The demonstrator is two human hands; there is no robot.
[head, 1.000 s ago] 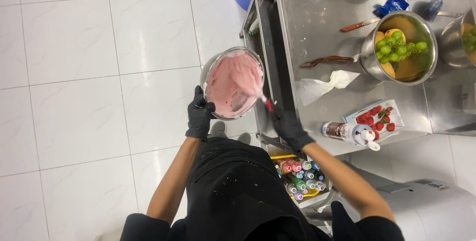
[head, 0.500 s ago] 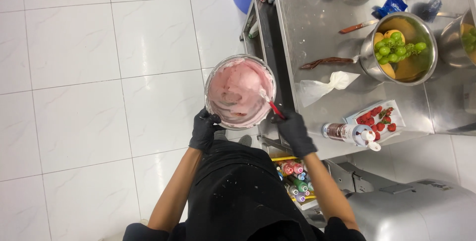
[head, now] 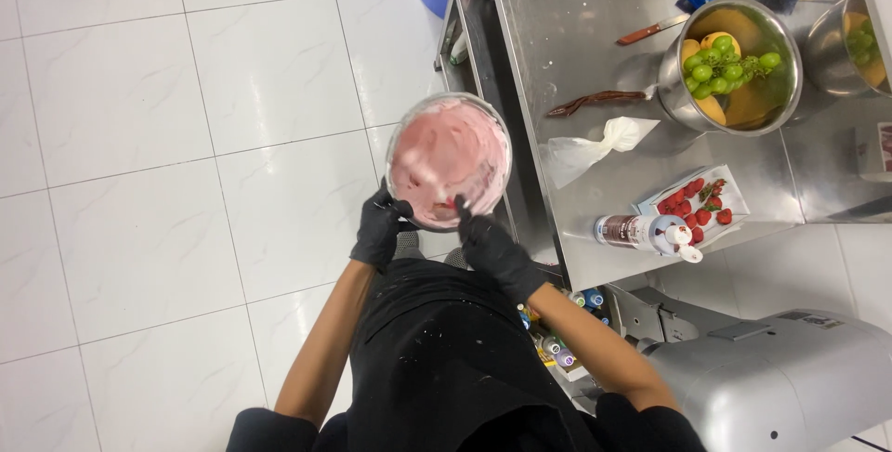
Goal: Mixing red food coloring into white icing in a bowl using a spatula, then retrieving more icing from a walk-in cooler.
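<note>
The steel bowl of pink cream point(head: 448, 159) had tipped back more level than a second earlier, when it leaned steeply toward the camera, and it had come closer in front of the apron, so the mixing looked mid-way, cream smeared up the walls. It was held off the floor, just left of the steel table point(head: 595, 62). The left hand point(head: 379, 229) in a black glove clamped the near rim; the right hand point(head: 492, 246) was closed on a spatula, mostly hidden, dipping into the cream. Further out: piping bag point(head: 595, 144), strawberry tray point(head: 695, 201), fruit pot point(head: 734, 66).
</note>
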